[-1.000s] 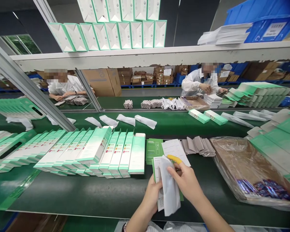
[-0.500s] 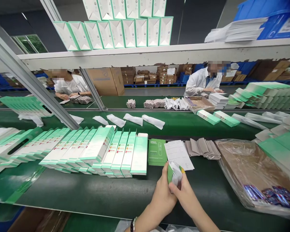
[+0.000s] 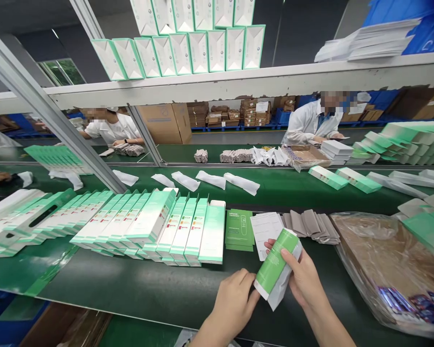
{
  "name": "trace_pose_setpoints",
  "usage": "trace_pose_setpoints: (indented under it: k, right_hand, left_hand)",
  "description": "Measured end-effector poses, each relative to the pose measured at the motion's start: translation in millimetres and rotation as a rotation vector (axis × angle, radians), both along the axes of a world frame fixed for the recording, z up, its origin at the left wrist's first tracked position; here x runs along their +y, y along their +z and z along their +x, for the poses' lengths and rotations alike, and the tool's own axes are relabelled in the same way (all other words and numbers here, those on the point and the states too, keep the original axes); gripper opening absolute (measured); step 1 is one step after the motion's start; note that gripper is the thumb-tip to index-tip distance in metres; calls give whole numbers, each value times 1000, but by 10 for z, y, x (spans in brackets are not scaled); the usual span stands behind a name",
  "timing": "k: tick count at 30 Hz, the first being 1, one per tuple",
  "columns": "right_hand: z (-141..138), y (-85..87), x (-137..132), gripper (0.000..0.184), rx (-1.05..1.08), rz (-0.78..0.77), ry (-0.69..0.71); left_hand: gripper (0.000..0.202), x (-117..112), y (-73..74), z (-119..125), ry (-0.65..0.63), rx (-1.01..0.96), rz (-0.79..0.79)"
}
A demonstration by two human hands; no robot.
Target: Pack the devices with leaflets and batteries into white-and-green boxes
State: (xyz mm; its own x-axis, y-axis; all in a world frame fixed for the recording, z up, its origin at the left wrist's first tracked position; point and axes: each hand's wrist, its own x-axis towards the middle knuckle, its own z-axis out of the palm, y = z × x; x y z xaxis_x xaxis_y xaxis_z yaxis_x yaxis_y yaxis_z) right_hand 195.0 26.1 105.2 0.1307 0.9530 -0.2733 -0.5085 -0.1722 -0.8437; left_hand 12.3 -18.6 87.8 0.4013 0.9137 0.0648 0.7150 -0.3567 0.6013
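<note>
Grasping a green carton [image 3: 277,258] in a white paper sleeve [image 3: 279,290], the right hand [image 3: 304,277] supports it; the left hand [image 3: 235,301] lies open just beside.

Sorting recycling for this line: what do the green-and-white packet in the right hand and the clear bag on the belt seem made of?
The green-and-white packet in the right hand looks like coated paperboard or stiff paper: smooth, faintly sheened print and a crisp folded edge. The clear bag looks like thin plastic film, creased with shiny highlights; the exact plastic cannot be told.
</note>
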Motion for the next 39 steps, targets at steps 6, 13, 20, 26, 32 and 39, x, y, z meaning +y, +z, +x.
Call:
trace_pose_setpoints:
  k: [6,13,20,26,32,39]
  right_hand:
    - [-97,45,-38,61,33,-31,-28]
    - [-99,62,-53,60,22,-84,-36]
    - [-23,-36,-2,63,-8,-145,-5]
    - [98,20,19,67,-14,-142,-30]
    - [-81,-61,-85,78,46,-105,31]
    - [266,-47,-88,62,89,-138,-47]
  left_hand:
    - [20,-6,-207,83,61,33,116]
    - [19,-61,-322,28,54,37,377]
    - [21,-143,-179,-51,-3,162,443]
    - [37,216,835,-952,302,307,573]
    - [87,1115,1118,-1804,971,630,136]
    - [71,846,1324,-1762,803,493,297]
